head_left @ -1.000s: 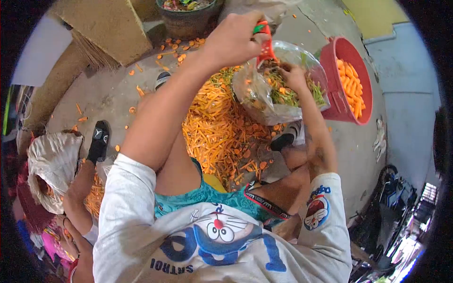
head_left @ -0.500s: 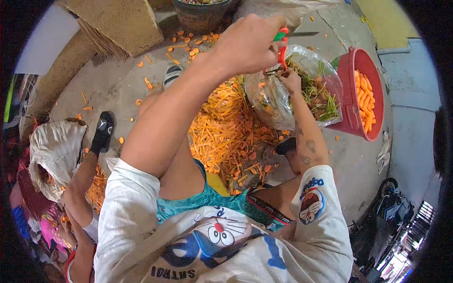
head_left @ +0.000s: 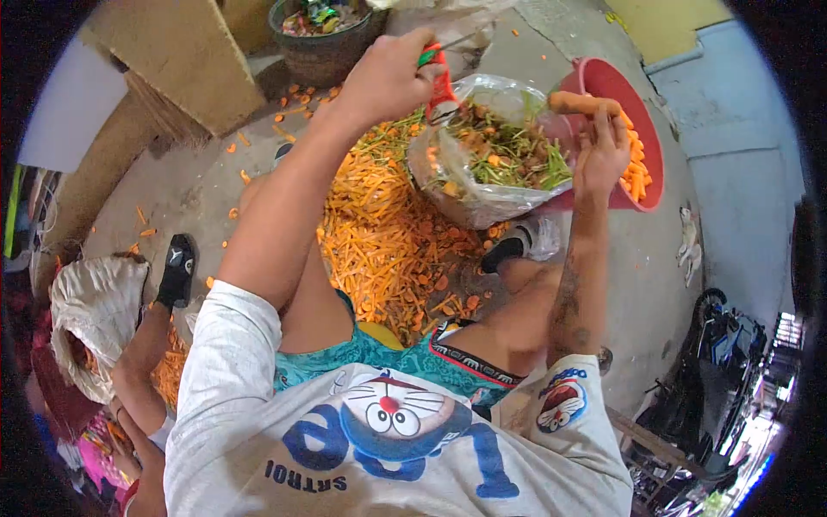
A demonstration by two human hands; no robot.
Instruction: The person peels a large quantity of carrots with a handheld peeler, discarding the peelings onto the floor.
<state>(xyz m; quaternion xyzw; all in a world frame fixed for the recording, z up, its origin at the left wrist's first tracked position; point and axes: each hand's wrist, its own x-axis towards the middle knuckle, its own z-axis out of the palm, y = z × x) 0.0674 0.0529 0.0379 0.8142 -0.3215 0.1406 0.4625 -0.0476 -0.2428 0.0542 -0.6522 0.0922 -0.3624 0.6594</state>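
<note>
My left hand [head_left: 392, 77], raised at the upper middle, is closed around a green-handled knife [head_left: 426, 57] whose blade points up and right. A red tool [head_left: 442, 84], which looks like a peeler, hangs from the same hand. My right hand [head_left: 603, 153] grips an orange carrot [head_left: 579, 102] between thumb and fingers, in front of the red tub [head_left: 656, 151]. Peeled carrots [head_left: 636, 172] lie in that tub. Between my hands, a clear plastic bag [head_left: 482, 202] holds green stems and brown-orange pieces.
Orange peelings and slices [head_left: 379, 250] are heaped between my legs. A dark bin [head_left: 323, 53] stands at the top. At left are a white sack [head_left: 99, 297] and another person's leg [head_left: 142, 345]. A motorcycle [head_left: 724, 336] is at the right.
My right hand has moved from the plastic bag to the right and now holds a carrot. My left hand still holds the tools, further left in view. The whole view has shifted.
</note>
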